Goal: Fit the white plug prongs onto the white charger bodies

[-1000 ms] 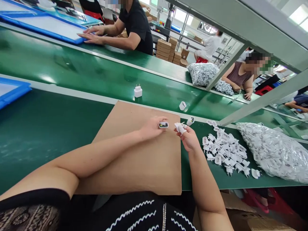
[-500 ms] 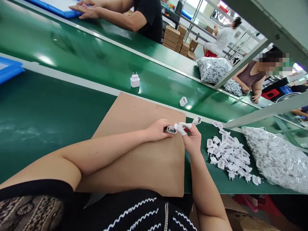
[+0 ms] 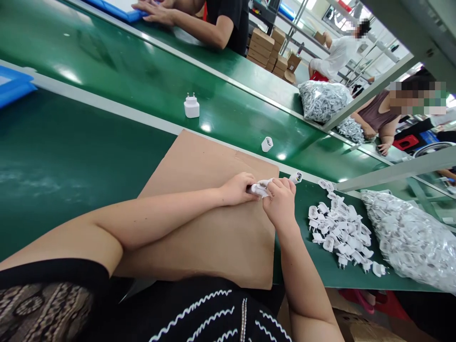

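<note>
Over the cardboard sheet, my left hand is closed around a white charger housing. My right hand, with white covers on its thumb and forefinger, pinches a white plug cap against the housing's open end; the fingers hide most of the cap. Just beyond my right knuckles lies another open charger housing, its inner parts showing. To the right, a pile of loose white plug caps with pins is spread on the green table.
A clear bag of white caps stands right of the pile. On the green conveyor belt are a capped charger and an open housing. Co-workers sit across the belt. A slanting metal post rises at right; a blue tray is far left.
My right hand has turned and moved left, bringing the cap onto the housing's end, which faced me open before. The view has shifted slightly, and the capped charger on the belt now appears further left.
</note>
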Action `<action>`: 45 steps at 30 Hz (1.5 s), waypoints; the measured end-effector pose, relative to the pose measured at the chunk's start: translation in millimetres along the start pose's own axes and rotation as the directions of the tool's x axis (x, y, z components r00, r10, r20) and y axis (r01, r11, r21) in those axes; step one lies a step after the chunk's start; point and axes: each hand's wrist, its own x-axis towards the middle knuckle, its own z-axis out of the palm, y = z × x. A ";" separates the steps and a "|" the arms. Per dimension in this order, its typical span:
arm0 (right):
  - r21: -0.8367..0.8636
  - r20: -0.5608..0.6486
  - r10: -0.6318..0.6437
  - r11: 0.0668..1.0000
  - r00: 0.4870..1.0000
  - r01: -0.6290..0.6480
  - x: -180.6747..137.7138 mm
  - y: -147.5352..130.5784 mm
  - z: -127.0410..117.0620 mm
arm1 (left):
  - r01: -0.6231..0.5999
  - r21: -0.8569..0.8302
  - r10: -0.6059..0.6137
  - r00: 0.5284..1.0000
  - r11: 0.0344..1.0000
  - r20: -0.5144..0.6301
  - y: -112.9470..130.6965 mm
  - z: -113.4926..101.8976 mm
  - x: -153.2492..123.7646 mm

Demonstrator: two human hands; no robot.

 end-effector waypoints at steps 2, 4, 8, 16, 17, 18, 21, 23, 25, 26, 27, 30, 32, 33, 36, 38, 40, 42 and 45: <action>-0.044 0.005 -0.003 0.999 1.000 0.003 0.8 -1.0 -0.8 | -0.001 0.002 0.001 1.000 1.000 -0.010 0.6 0.6 -0.7; -0.070 0.013 -0.014 0.997 1.000 0.015 1.0 0.5 -1.1 | 0.006 0.002 -0.006 1.000 1.000 -0.023 0.6 0.5 -0.8; -0.046 0.016 -0.068 0.997 0.998 0.069 2.7 9.2 0.1 | 0.046 -0.036 -0.045 0.999 0.998 0.016 -1.4 -2.5 2.3; 0.231 -0.022 0.107 0.968 0.994 -0.099 -7.2 20.1 13.7 | 0.068 -0.044 -0.065 0.995 0.997 0.069 3.7 -8.9 5.2; 0.297 -0.043 0.156 0.945 0.987 -0.136 -9.9 28.6 13.0 | 0.094 -0.049 -0.091 0.993 0.994 0.070 3.2 -12.9 8.5; 0.344 -0.070 0.214 0.922 0.974 -0.177 -12.7 40.6 10.8 | 0.128 -0.051 -0.126 0.991 0.990 0.044 1.4 -18.7 13.8; 0.248 -0.179 0.491 0.861 0.853 -0.443 -21.2 92.2 -1.3 | 0.261 0.022 -0.248 0.937 0.965 -0.245 -13.8 -48.5 41.3; 0.050 -0.160 0.750 0.655 0.641 -0.754 -28.4 129.0 -9.4 | 0.367 0.099 -0.285 0.842 0.925 -0.458 -29.6 -76.7 64.2; -0.125 -0.074 0.923 0.366 0.377 -0.922 -37.1 157.8 -13.3 | 0.448 0.149 -0.289 0.762 0.882 -0.579 -46.1 -106.1 84.2; -0.185 -0.042 0.959 0.269 0.281 -0.945 -41.7 167.8 -13.5 | 0.476 0.162 -0.293 0.737 0.864 -0.609 -53.4 -119.1 91.8; -0.220 -0.028 0.972 0.221 0.233 -0.950 -46.2 174.9 -12.7 | 0.502 0.168 -0.300 0.718 0.849 -0.627 -59.7 -130.0 97.4; -0.229 -0.068 0.947 0.290 0.313 -0.929 -56.6 183.8 -7.5 | 0.588 0.169 -0.339 0.651 0.791 -0.679 -71.0 -145.2 103.6; -0.214 -0.082 0.910 0.383 0.407 -0.899 -59.3 184.4 -4.5 | 0.623 0.187 -0.295 0.586 0.759 -0.755 -72.4 -140.1 101.9; -0.205 -0.068 0.893 0.423 0.444 -0.883 -59.4 184.1 -3.7 | 0.615 0.229 -0.223 0.568 0.754 -0.792 -71.9 -134.1 100.8; -0.125 -0.012 0.834 0.546 0.551 -0.828 -56.2 181.8 -4.1 | 0.458 0.489 0.034 0.704 0.743 -0.710 -69.7 -112.3 101.4; -0.017 -0.020 0.776 0.630 0.630 -0.776 -53.1 178.4 -6.5 | 0.330 0.598 0.020 0.865 0.730 -0.502 -70.0 -102.8 106.8; 0.059 -0.059 0.732 0.681 0.679 -0.730 -50.6 173.7 -9.7 | 0.296 0.607 -0.095 0.935 0.737 -0.341 -71.6 -101.2 114.3; 0.155 -0.090 0.728 0.684 0.680 -0.712 -48.9 167.9 -12.4 | 0.308 0.590 -0.167 0.945 0.746 -0.282 -72.1 -105.2 120.0; 0.493 -0.096 0.761 0.596 0.641 -0.634 -45.8 155.9 -14.6 | 0.242 0.579 -0.074 0.952 0.779 -0.298 -63.4 -109.1 114.3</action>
